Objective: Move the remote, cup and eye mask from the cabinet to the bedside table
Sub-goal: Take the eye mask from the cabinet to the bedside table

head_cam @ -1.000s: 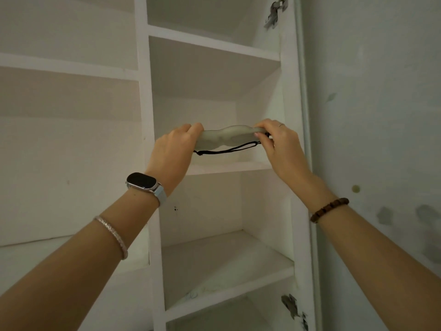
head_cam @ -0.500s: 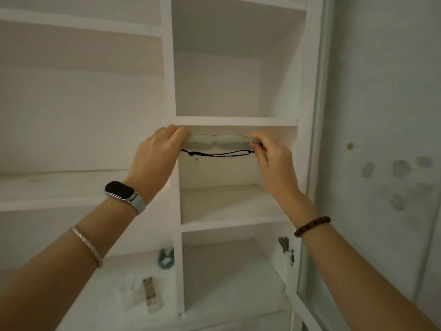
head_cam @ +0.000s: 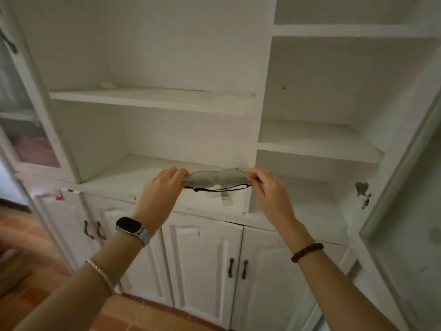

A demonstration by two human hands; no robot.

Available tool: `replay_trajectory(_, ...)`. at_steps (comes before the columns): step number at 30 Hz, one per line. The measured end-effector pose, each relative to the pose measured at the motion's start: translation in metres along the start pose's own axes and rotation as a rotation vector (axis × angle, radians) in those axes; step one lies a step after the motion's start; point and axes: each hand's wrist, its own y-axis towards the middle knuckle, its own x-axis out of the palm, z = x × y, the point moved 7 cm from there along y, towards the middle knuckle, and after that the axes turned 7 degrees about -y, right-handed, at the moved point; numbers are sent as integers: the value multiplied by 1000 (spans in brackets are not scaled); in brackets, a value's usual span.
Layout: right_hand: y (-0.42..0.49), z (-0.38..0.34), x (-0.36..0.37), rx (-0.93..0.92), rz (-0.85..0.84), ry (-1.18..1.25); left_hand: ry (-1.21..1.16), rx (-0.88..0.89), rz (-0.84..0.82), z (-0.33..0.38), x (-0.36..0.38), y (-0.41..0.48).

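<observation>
Both hands are raised in front of a white painted wooden cabinet (head_cam: 152, 44), and a pale grey padded eye mask (head_cam: 216, 177) is stretched level between them. The left hand (head_cam: 159, 190) pinches the mask's left end with fingers curled over its top edge; the right hand (head_cam: 268, 187) is closed in the same way on the right end. The mask's thin black elastic strap (head_cam: 216, 188) hangs in a shallow curve just under the pad, running from one hand to the other. The mask is held in the air, clear of every shelf, in front of the cabinet's lower open ledge (head_cam: 114, 185).

Behind and just below the strap, a slim white remote with red marking (head_cam: 225, 199) lies flat on that ledge, partly hidden by the mask. The cup cannot be made out.

The left wrist wears a dark-faced smartwatch on a light blue band (head_cam: 131, 228), and a thin silver bracelet (head_cam: 101, 274) sits further up the forearm. A brown beaded bracelet (head_cam: 307, 252) circles the right wrist. Below the ledge are closed white doors with dark metal handles (head_cam: 236, 268), above a reddish tiled floor (head_cam: 28, 240).
</observation>
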Motion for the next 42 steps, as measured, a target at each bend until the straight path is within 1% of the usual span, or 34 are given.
replay_trajectory(7, -81, -70, 105, -89, -271, 163, 38, -264, -102, -55, -25, -158)
replay_trajectory(10, -115, -112, 140, -143, -376, 216, 40, -432, -96, -71, -50, -230)
replay_trajectory(12, -138, -142, 163, -147, -456, 255, 33, -524, -79, -76, -71, -278)
replay_trajectory(20, -236, -299, 216, -181, -726, 482, 83, -912, 42, -75, -184, -452)
replay_trajectory(24, -278, -381, 227, -249, -770, 578, 133, -1004, 125, -59, -244, -525)
replay_trajectory(31, -350, -508, 246, -401, -876, 704, 301, -1209, 274, -40, -330, -640)
replay_trajectory(37, -399, -598, 280, -544, -1036, 782, 378, -1369, 355, -37, -375, -715)
replay_trajectory(42, -420, -668, 320, -657, -1128, 824, 470, -1511, 395, -57, -404, -755)
